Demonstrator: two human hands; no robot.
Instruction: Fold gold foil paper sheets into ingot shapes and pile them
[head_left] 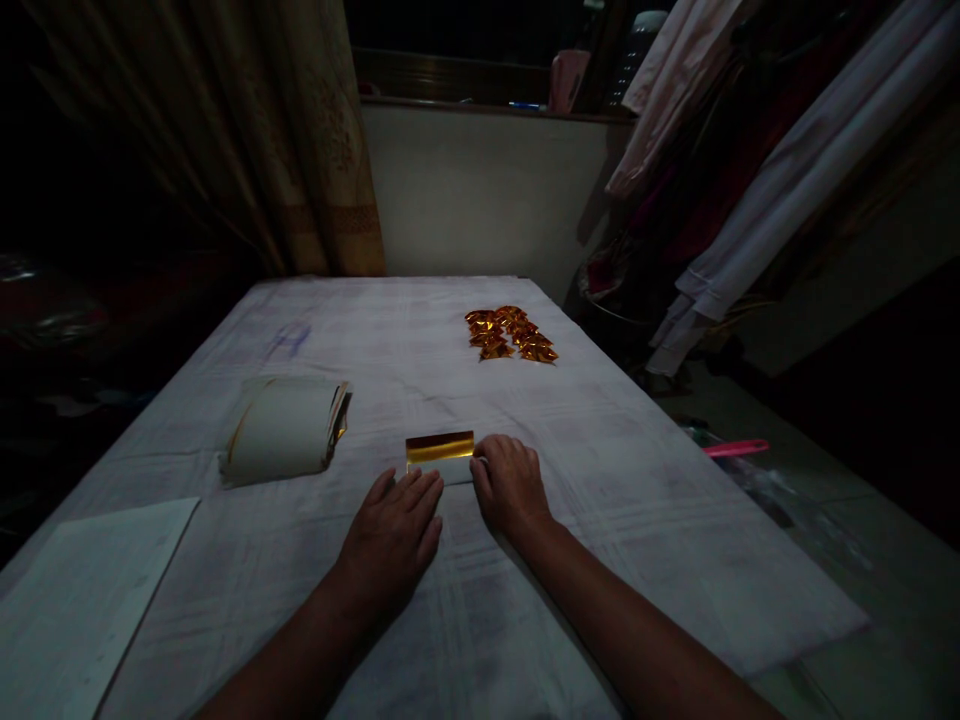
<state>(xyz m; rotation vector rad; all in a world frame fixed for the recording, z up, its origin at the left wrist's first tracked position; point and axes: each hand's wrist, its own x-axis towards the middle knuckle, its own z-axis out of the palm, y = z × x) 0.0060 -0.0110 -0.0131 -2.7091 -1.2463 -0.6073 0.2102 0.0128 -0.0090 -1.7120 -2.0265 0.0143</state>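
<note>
A small sheet of gold foil paper (441, 447) lies on the cloth-covered table in front of me. Its far strip shows shiny gold, while the near strip is pale and looks folded over. My left hand (394, 525) rests with stretched fingers at the paper's near left corner, fingertips on its edge. At the right end, my right hand (512, 480) has curled fingers closed on the paper's edge, with the thumb toward the near side. Farther back on the right sit several folded gold foil pieces (499, 335), grouped in two rows.
Left of my hands is a bent stack of pale paper (281, 430) with gold showing at its edges. A flat white sheet (97, 590) lies at the near left. Clothes (739, 210) hang beyond the table's right edge, and a curtain (322, 140) hangs behind.
</note>
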